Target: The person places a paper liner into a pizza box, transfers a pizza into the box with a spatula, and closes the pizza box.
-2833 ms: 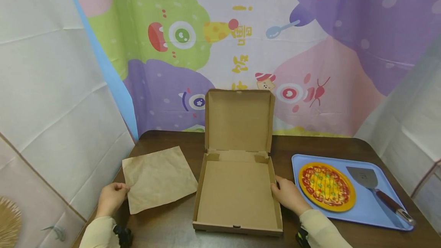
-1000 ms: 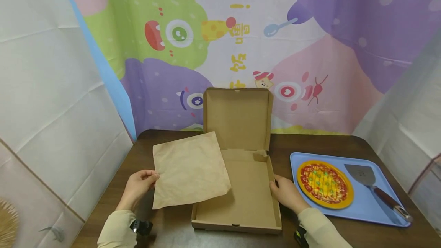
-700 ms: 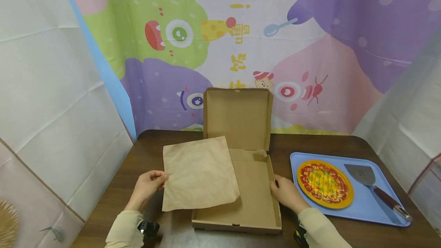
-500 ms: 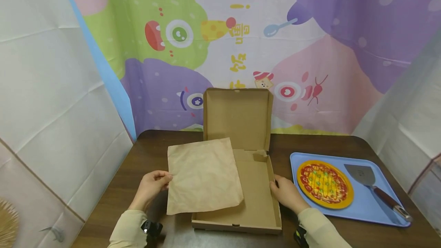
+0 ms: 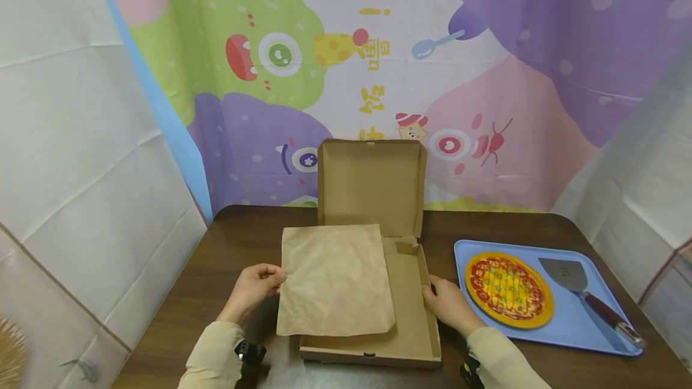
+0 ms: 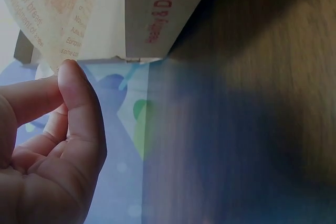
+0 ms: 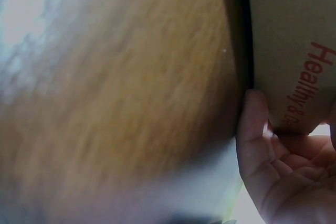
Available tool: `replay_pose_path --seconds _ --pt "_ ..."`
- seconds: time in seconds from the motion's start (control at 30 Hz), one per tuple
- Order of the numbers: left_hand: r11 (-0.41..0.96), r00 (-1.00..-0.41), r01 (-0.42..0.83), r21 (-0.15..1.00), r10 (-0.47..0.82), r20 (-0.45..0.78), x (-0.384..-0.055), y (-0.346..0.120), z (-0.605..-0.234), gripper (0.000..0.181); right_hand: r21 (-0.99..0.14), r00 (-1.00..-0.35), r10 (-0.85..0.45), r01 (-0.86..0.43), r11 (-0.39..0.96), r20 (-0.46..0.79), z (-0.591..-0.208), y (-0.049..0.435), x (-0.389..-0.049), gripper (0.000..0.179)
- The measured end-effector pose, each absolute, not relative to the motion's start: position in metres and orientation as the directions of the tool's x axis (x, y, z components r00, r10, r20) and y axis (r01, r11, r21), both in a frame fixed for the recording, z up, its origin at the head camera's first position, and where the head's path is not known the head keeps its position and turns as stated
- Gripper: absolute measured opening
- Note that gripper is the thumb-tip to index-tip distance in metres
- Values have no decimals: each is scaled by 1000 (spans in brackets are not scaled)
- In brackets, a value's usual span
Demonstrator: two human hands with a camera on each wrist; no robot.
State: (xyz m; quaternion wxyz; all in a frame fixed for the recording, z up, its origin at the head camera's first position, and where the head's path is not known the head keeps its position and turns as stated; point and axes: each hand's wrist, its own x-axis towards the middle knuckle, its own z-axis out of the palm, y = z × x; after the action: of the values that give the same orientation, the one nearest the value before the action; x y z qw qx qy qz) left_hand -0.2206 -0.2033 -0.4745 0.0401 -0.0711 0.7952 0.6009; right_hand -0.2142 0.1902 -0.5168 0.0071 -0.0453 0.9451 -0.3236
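Observation:
Between thumb and fingers, my left hand (image 5: 253, 290) pinches the left edge of a square sheet of brown paper (image 5: 335, 281). The sheet overlies the left part of an open cardboard pizza box (image 5: 408, 299) and sticks out past its left wall. Printed text shows on the paper (image 6: 73, 19) in the left wrist view. The box's lid (image 5: 372, 185) stands upright at the back. My right hand (image 5: 451, 305) grips the box's right side wall; in the right wrist view its fingers curl at the wall (image 7: 283, 30), which bears red lettering.
Right of the box, a blue tray (image 5: 573, 335) holds a toy-like pizza (image 5: 509, 290) with an orange rim and a spatula (image 5: 567, 275) with a brown handle. The dark wooden table (image 5: 216, 257) ends at a cartoon-printed curtain (image 5: 373, 77).
My left hand has carried the brown paper rightward from the table at the left to over the box, and the sheet has turned squarer to it. My right hand stays on the box wall.

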Motion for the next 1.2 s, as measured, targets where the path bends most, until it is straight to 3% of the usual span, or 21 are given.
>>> replay_pose_path --seconds 0.23,1.2 --pt "269 -989 -146 952 -36 -141 -226 -190 -475 14 -604 -995 -95 -89 792 21 -516 191 -214 25" --pt "386 -996 -43 921 54 -69 -239 -149 -475 4 -604 -996 -84 -76 794 15 -521 191 -218 20"
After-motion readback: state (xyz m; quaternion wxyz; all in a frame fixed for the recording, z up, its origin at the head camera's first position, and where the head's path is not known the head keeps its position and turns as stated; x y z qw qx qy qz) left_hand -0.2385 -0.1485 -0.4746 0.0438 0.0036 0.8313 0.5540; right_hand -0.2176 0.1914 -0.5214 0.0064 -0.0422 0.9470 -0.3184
